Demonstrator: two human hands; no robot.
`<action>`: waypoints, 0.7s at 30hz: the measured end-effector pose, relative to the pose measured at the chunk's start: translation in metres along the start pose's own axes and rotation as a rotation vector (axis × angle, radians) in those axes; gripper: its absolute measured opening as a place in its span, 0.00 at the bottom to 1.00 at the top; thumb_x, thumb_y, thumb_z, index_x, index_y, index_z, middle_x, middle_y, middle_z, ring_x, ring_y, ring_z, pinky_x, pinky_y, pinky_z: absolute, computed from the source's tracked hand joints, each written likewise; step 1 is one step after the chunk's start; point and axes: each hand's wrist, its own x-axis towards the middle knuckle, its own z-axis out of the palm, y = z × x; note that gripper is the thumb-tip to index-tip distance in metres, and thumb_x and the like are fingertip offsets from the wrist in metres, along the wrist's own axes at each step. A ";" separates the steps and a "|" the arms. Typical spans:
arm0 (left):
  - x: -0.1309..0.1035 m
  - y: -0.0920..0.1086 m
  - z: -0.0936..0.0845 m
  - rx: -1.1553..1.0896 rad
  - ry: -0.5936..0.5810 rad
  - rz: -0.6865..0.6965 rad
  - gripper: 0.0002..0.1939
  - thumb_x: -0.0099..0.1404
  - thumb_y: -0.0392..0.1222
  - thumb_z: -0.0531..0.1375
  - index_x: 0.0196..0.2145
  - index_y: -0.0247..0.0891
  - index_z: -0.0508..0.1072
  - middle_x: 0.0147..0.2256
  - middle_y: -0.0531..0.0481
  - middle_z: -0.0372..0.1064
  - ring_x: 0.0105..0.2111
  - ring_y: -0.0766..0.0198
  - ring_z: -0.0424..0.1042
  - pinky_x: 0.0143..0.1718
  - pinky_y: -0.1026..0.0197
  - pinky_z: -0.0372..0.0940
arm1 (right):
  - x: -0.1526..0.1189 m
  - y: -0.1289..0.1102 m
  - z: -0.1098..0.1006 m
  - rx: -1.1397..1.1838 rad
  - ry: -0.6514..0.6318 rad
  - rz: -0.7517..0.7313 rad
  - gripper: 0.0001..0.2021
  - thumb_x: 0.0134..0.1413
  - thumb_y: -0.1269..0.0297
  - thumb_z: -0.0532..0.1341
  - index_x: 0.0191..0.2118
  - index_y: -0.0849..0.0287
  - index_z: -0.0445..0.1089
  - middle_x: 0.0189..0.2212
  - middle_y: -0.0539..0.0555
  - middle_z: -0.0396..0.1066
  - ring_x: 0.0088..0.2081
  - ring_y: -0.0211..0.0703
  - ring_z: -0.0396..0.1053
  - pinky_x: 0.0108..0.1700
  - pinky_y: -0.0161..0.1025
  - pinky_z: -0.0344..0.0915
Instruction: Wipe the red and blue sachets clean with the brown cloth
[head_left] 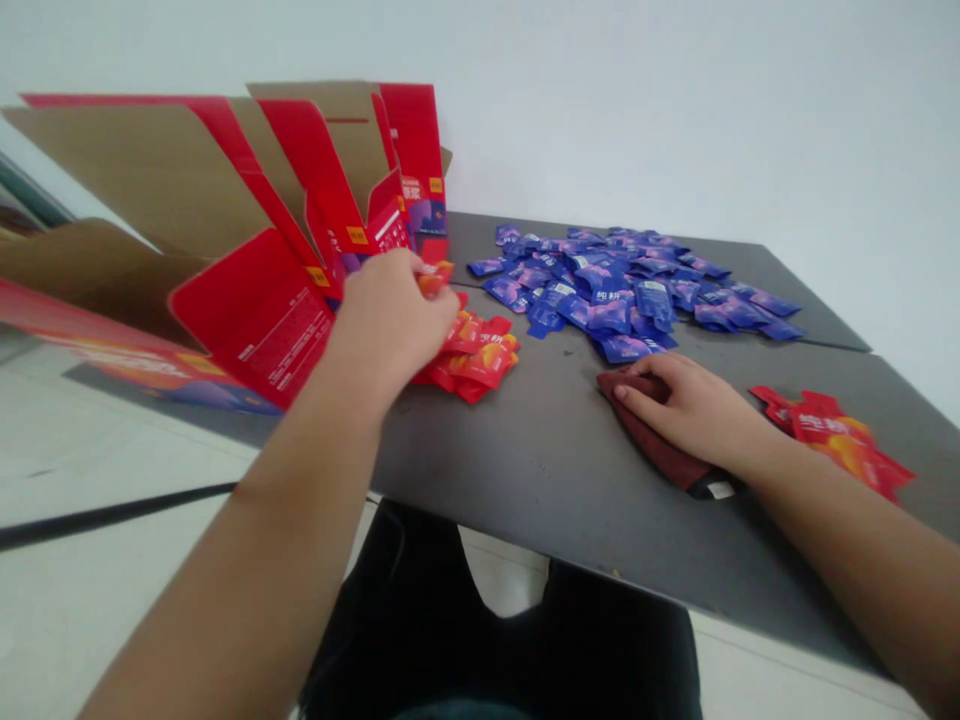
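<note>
My left hand (pixel 397 315) is closed at the left, its fingertips pinching a red and orange sachet (pixel 435 280) just above a small pile of red sachets (pixel 484 360). On the grey table, my right hand (pixel 686 400) rests with its fingers curled over a folded brown cloth (pixel 649 445), which has a dark edge and a white label. Part of the cloth is hidden beneath that hand. To the right of my right forearm lie a few more red sachets (pixel 836 435).
A heap of blue-purple sachets (pixel 600 285) spreads over the back of the grey table (pixel 540 450). Several open red cardboard boxes (pixel 259 310) with raised flaps stand at the left, close to my left hand. Behind the table is a white wall (pixel 675 110).
</note>
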 end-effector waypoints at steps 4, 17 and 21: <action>0.025 -0.049 0.024 0.094 -0.123 -0.134 0.28 0.67 0.53 0.62 0.59 0.36 0.77 0.59 0.32 0.75 0.61 0.30 0.70 0.61 0.36 0.66 | 0.000 -0.001 -0.001 -0.003 0.002 0.021 0.19 0.66 0.42 0.60 0.45 0.52 0.76 0.43 0.58 0.78 0.44 0.59 0.76 0.48 0.53 0.69; -0.001 -0.010 0.037 -0.020 -0.007 0.231 0.27 0.77 0.54 0.53 0.64 0.38 0.75 0.69 0.42 0.68 0.71 0.43 0.61 0.73 0.40 0.53 | -0.001 -0.007 -0.001 -0.108 -0.016 -0.089 0.17 0.69 0.46 0.58 0.47 0.54 0.75 0.44 0.60 0.77 0.46 0.60 0.75 0.50 0.55 0.70; -0.022 0.075 0.049 -0.225 -0.017 0.589 0.22 0.78 0.47 0.54 0.62 0.36 0.77 0.63 0.45 0.76 0.70 0.47 0.64 0.74 0.45 0.53 | -0.008 -0.022 0.000 -0.134 -0.020 -0.166 0.14 0.71 0.53 0.59 0.49 0.57 0.75 0.47 0.62 0.78 0.48 0.60 0.75 0.54 0.55 0.70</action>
